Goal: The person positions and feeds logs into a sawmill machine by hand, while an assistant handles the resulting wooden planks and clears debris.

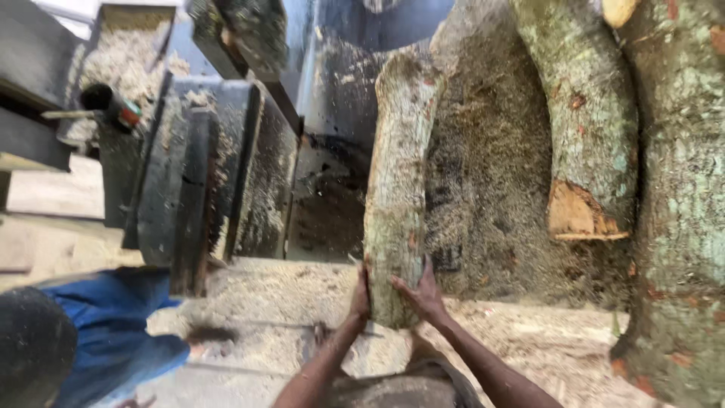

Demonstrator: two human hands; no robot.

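1. Both my left hand (360, 291) and right hand (420, 293) squeeze one log (398, 189) at its near end.
2. It lies on the sawdusty machine bed (491, 166).
3. Two more logs (589, 113) lie to the right.
4. One person in blue (113, 325) bends nearby.

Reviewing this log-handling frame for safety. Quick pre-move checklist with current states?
1. Both hands on the log: ok, left hand and right hand clasp its near end.
2. Fingers clear of pinch points: cannot tell.
3. Nearby person in blue sleeve clear: not ok, close at left.
4. Footing: not ok, sawdust covers the floor.
5. Neighbouring cut log stable: cannot tell.
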